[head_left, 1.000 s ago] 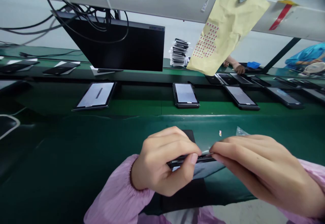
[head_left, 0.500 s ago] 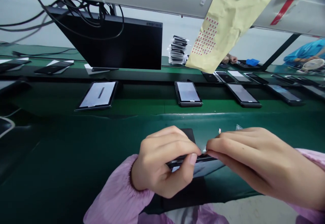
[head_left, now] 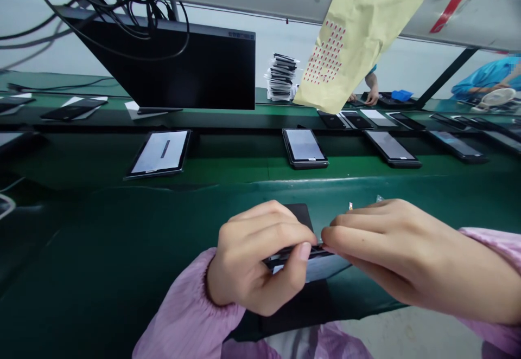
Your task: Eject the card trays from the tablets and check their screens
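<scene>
My left hand (head_left: 260, 258) pinches the upper edge of a tablet (head_left: 328, 267) between thumb and fingers. The tablet is tilted nearly edge-on in front of me, its glossy face towards my body. My right hand (head_left: 386, 250) is closed, its thumb and fingertips pressed together at the same edge, close to the left fingertips. Whatever small thing the right fingertips may grip is hidden. Behind the left hand lies a flat black object (head_left: 300, 214), partly covered. A tiny pale piece (head_left: 350, 206) and a clear plastic scrap (head_left: 379, 198) are just beyond the right hand.
Tablets with lit screens (head_left: 160, 153) (head_left: 305, 145) (head_left: 393, 146) rest along the green bench (head_left: 101, 239). A black monitor (head_left: 183, 66), a stack of thin items (head_left: 281, 77) and a hanging yellow paper (head_left: 358, 39) stand behind. Across the bench, a co-worker's hand (head_left: 371, 96) shows.
Both hands have shifted slightly left in the picture with the tablet, and their pinch stays the same. Across the bench, more of the co-worker's hand and forearm shows.
</scene>
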`<state>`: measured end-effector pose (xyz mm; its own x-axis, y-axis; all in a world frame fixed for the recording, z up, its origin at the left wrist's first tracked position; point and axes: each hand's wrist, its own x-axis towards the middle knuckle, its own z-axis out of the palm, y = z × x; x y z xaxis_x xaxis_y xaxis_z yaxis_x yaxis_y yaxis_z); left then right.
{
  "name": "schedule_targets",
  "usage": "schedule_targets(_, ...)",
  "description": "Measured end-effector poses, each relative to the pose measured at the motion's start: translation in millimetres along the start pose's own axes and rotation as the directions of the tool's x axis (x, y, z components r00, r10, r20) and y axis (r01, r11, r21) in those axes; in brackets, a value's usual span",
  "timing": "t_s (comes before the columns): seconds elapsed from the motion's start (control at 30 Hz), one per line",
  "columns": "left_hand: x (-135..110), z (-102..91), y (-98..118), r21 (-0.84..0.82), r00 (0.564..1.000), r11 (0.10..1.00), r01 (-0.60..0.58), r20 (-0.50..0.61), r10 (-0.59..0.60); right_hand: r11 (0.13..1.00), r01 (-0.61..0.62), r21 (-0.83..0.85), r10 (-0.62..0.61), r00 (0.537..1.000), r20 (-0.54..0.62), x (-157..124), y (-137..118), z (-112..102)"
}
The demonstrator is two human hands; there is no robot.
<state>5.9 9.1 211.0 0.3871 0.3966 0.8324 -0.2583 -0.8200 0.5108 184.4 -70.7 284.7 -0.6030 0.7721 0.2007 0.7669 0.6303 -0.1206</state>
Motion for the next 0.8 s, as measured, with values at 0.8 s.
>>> schedule_targets(0.8, 3.0, 1.7, -8.7, -0.018, 0.997, 0.997, -0.079, -0.02, 0.079, 0.998, -0.001, 0.06, -0.004, 0.997, 0.083, 7.3, 8.1, -4.3)
